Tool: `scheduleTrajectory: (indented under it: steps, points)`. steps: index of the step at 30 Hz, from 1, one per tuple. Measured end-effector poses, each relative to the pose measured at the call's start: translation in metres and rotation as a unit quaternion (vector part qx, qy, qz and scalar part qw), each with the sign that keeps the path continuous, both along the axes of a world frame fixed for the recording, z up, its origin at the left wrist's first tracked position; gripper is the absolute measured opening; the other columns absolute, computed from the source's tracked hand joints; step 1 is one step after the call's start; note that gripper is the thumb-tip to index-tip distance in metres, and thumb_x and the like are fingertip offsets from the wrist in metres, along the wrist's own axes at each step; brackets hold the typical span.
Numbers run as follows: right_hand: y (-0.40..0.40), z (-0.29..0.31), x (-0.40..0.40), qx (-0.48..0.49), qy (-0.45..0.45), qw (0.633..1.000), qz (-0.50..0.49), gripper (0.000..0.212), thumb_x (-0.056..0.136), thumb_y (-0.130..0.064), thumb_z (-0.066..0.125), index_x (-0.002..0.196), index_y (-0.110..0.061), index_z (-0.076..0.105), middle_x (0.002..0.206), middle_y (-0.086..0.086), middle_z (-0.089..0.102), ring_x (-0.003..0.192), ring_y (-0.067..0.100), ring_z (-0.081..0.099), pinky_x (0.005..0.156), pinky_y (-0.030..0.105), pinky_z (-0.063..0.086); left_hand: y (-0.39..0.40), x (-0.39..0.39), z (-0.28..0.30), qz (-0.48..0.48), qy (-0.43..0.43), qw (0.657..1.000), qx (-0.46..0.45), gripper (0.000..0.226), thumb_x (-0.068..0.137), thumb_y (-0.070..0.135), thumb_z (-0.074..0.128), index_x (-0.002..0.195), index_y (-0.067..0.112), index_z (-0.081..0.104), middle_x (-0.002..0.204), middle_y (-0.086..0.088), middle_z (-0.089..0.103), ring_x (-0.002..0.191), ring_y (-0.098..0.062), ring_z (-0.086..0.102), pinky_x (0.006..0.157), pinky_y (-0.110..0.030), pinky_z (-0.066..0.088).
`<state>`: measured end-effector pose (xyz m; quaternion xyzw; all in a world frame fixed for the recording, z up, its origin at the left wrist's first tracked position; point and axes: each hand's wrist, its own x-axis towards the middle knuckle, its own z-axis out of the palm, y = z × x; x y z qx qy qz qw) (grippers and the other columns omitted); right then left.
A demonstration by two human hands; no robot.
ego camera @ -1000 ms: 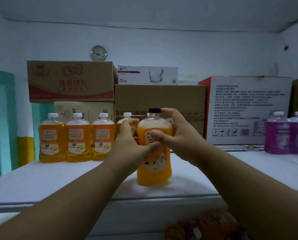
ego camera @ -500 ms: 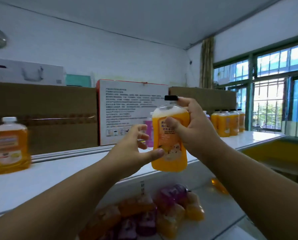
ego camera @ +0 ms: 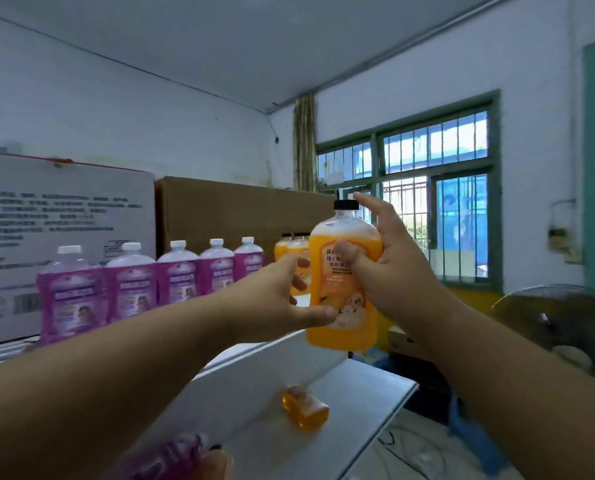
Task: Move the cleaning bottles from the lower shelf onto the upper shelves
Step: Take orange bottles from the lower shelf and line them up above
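Note:
My right hand [ego camera: 386,268] grips an orange bottle with a black cap [ego camera: 341,306], held upright in the air off the right end of the upper shelf [ego camera: 251,355]. My left hand [ego camera: 275,303] is beside it, fingers spread, thumb tip touching the bottle's lower left side. On the upper shelf stands a row of several purple bottles with white caps [ego camera: 133,289], and behind my left hand two orange bottles with black caps [ego camera: 289,247]. On the lower shelf [ego camera: 358,410] lies one small orange bottle [ego camera: 304,410], and purple bottles [ego camera: 174,455] show blurred at the bottom edge.
Behind the purple row stand a white printed carton [ego camera: 64,237] and a brown cardboard box [ego camera: 226,213]. A barred window [ego camera: 427,202] is on the right wall. A fan [ego camera: 559,327] and dark items stand on the floor to the right of the shelves.
The view has swung right along the upper shelf. The orange bottle went with my right hand, from the left orange row to past the purple bottles, and my left hand went along beside it.

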<state>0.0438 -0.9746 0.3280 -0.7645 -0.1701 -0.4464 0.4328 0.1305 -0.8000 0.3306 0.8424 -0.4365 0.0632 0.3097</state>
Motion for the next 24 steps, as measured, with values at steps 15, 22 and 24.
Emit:
scheduleTrajectory:
  steps: [15, 22, 24]
  points:
    - [-0.28, -0.008, 0.124, 0.021, 0.009, 1.0, 0.013, 0.06, 0.091, -0.029, 0.066, 0.118, -0.073, 0.036, 0.109, -0.021, 0.049, 0.08, -0.003, 0.069, 0.053, 0.021, 0.055, -0.276, 0.124, -0.009, 0.014, -0.006, 0.998, 0.062, 0.101, 0.056, 0.077, 0.064, 0.143, 0.041, 0.03, 0.123, 0.017, 0.053, 0.108, -0.008, 0.059, 0.091, -0.034, 0.056]
    - [-0.347, 0.008, 0.227, 0.012, 0.009, 0.995, 0.1, 0.06, 0.092, -0.029, 0.064, 0.123, -0.069, 0.032, 0.112, -0.027, 0.042, 0.083, -0.012, 0.064, 0.051, 0.015, 0.051, -0.336, 0.186, -0.013, 0.135, 0.001, 0.988, 0.071, 0.09, 0.071, 0.07, 0.068, 0.146, 0.035, 0.031, 0.133, 0.009, 0.055, 0.11, -0.009, 0.057, 0.091, -0.031, 0.054]
    - [-0.355, 0.008, 0.256, 0.012, 0.018, 0.992, 0.121, 0.059, 0.092, -0.028, 0.063, 0.127, -0.064, 0.032, 0.114, -0.022, 0.042, 0.081, -0.011, 0.064, 0.05, 0.013, 0.05, -0.342, 0.202, -0.015, 0.166, 0.013, 0.982, 0.087, 0.093, 0.068, 0.073, 0.065, 0.146, 0.034, 0.032, 0.136, 0.007, 0.054, 0.112, -0.011, 0.057, 0.093, -0.034, 0.054]
